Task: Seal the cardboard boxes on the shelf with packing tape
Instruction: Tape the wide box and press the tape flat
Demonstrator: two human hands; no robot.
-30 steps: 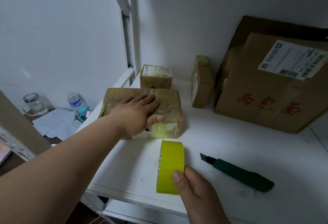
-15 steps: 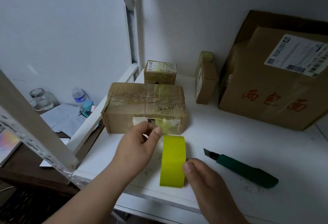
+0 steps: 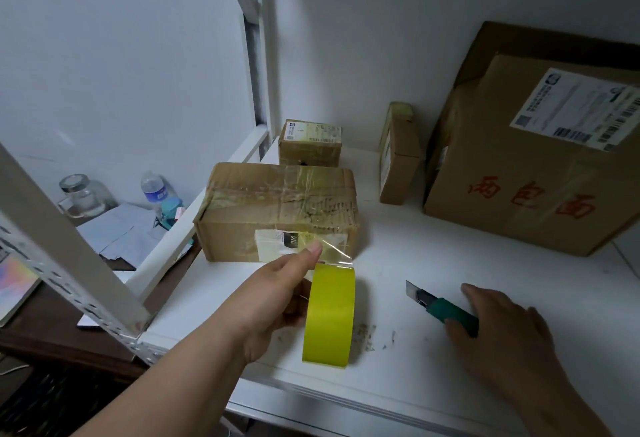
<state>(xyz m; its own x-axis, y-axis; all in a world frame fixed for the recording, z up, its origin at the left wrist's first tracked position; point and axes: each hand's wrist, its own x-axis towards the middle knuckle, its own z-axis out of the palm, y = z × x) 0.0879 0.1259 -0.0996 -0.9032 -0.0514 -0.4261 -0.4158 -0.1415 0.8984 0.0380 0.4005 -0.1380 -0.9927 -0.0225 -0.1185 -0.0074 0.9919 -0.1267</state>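
Right hand (image 3: 502, 329) now on knife (image 3: 446, 308)

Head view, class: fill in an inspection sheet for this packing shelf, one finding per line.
Surface: white shelf, scuffed near the front edge.
Job's things: yellow tape roll upright on edge; taped box behind it; large labelled box at right; two small boxes at the back.
Clutter: green utility knife, blade out.
Hands: left hand holds the roll, thumb on the peeled end; right hand touches the knife.
Cables: nothing seen.
Surroundings: jar, bottle, papers on lower desk.
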